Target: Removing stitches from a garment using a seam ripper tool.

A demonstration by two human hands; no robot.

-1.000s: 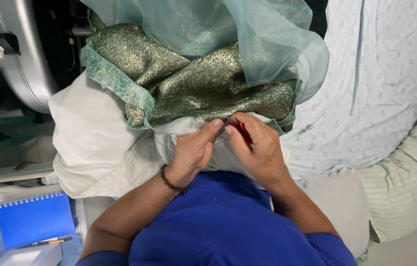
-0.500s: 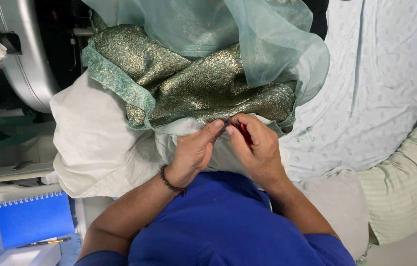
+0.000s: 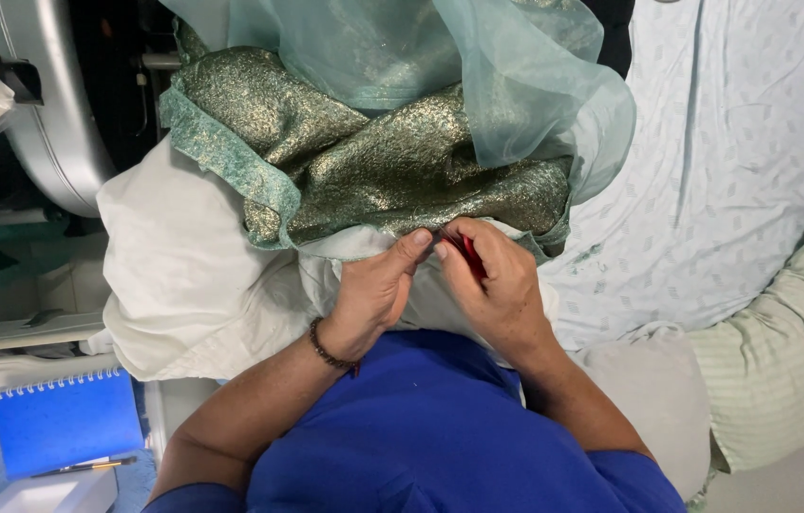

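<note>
Between the fingers of the right hand (image 3: 497,285) sits a small red tool (image 3: 471,256), mostly hidden; its kind and working end cannot be made out. The right fingers are closed on it. The left hand (image 3: 378,290) presses thumb and fingertips together on the lower edge of the green-gold shimmering fabric (image 3: 392,161), just beside the right fingertips; whether thread is there is too fine to tell. This fabric is crumpled, metallic, with a teal border, lying over white cloth (image 3: 183,275) directly beyond the fingers. Sheer pale-teal netting (image 3: 478,66) drapes above it, cut off at the top. Well left of the fingers lies a blue spiral notebook (image 3: 60,423) with a pen (image 3: 84,465).
</note>
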